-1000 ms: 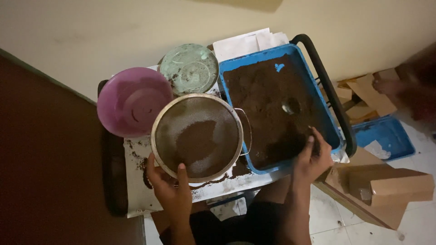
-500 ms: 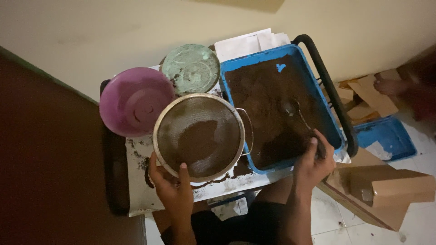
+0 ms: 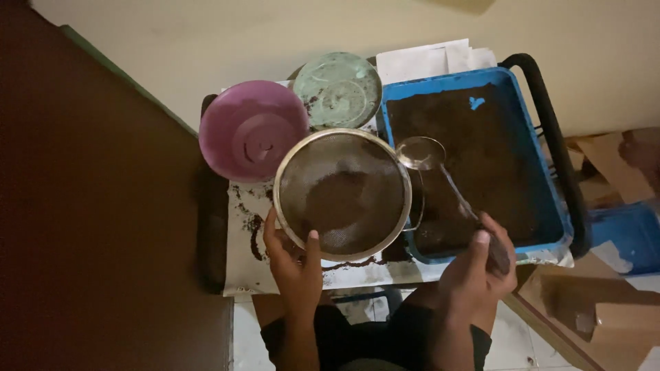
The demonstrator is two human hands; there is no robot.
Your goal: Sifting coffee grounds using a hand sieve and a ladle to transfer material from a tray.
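My left hand [image 3: 292, 264] grips the near rim of a round metal sieve [image 3: 342, 192] that holds a patch of dark brown powder in its mesh. My right hand [image 3: 481, 264] is closed on the handle of a metal ladle [image 3: 421, 154], whose bowl hovers at the sieve's right rim, over the left edge of a blue tray [image 3: 550, 192] filled with the same dark powder. The ladle's bowl looks empty.
A purple bowl [image 3: 251, 129] and a pale green lid [image 3: 338, 89] sit behind the sieve. White paper [image 3: 426, 60] lies by the wall. A black cart handle [image 3: 553, 137] curves past the tray. Cardboard pieces [image 3: 605, 309] and a blue lid [image 3: 629, 237] lie on the floor at right.
My right hand has lifted the ladle out of the tray and swung it left to the sieve's edge. The sieve stays in my left hand.
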